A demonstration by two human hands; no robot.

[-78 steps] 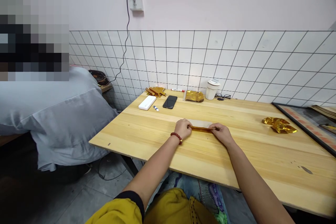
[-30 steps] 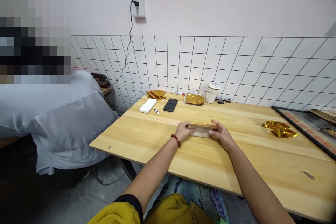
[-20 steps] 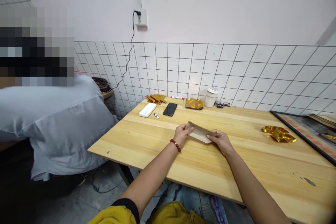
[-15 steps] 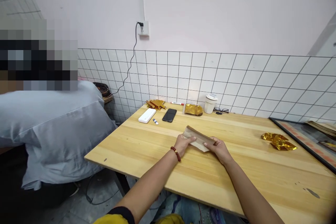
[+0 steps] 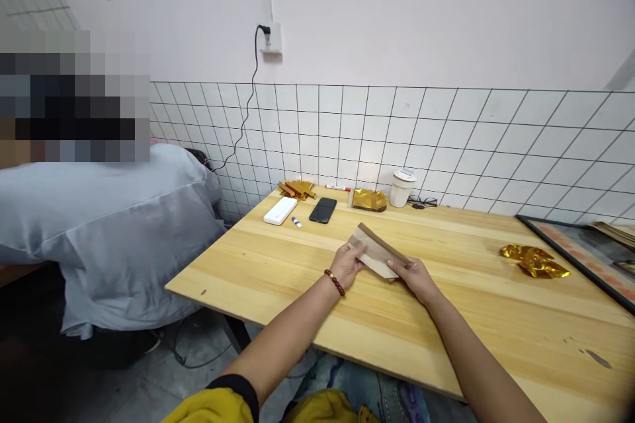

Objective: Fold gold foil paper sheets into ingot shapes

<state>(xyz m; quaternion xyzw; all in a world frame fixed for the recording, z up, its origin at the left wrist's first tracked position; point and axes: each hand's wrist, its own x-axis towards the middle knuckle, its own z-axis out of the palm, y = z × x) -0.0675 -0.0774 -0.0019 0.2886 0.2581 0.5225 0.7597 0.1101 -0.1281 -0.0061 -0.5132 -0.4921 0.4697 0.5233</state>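
A folded tan paper piece (image 5: 373, 252) with a gold inner edge is held just above the wooden table (image 5: 446, 317), tilted so its far left end points away from me. My left hand (image 5: 347, 263), with a red bead bracelet on the wrist, pinches its near left end. My right hand (image 5: 415, 275) grips its right end with the fingers closed round it.
A white power bank (image 5: 280, 210), a black phone (image 5: 323, 209), gold foil pieces (image 5: 368, 199), a white cup (image 5: 401, 187) and a red marker lie along the back. Crumpled gold foil (image 5: 534, 260) and a framed tray (image 5: 580, 238) sit right. A person in a grey shirt (image 5: 99, 225) sits left.
The paper was pressed flat on the table under both hands; it has since been lifted and turned, its left end swinging away from me. The camera tilted up, then down a little.
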